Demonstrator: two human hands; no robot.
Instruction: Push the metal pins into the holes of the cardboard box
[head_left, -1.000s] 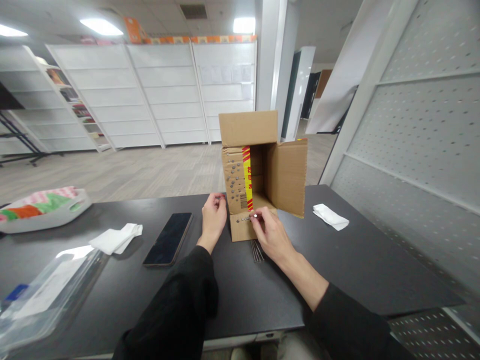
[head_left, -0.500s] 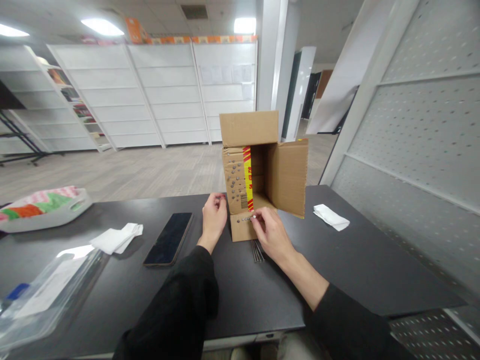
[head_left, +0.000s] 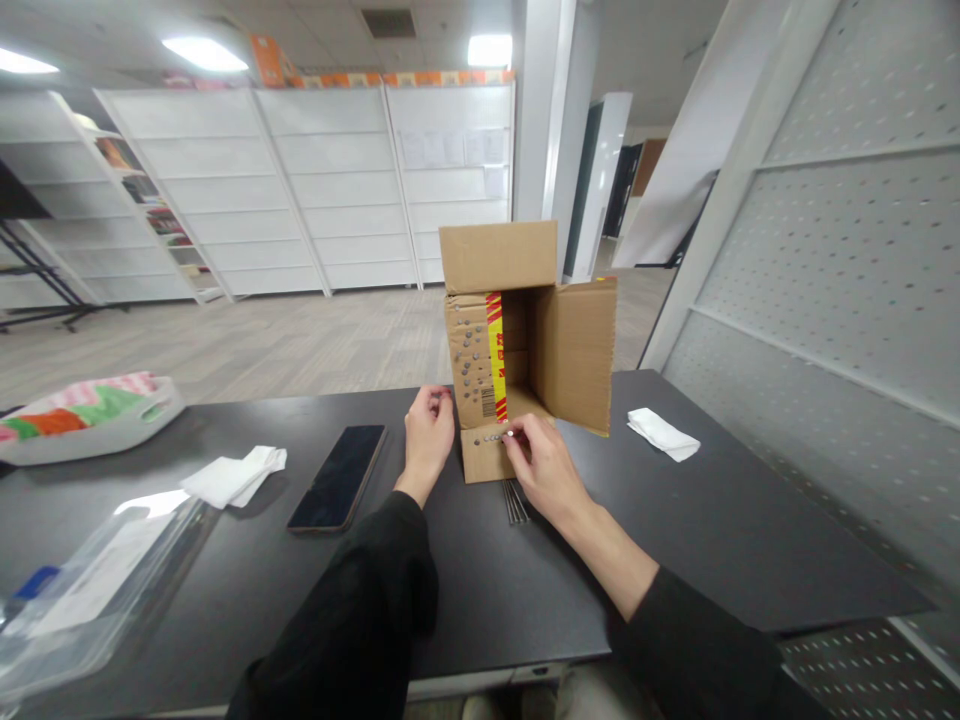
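R hand (head_left: 546, 465) at lower flap (head_left: 486, 466) of cardboard box (head_left: 576, 350), which stands open on table (head_left: 675, 510); thumb + finger pinched on small bright stud (head_left: 510, 433), end of stud row (head_left: 491, 438). We judge: single-stud work; next move needs steady flap, fine grip. L hand (head_left: 430, 435) curled by box's L edge; we can't tell if holding.

Free tabletop (head_left: 697, 530) right of the right hand (head_left: 546, 465), cardboard flap (head_left: 581, 360) and tissue (head_left: 663, 435) as obstacles beyond.
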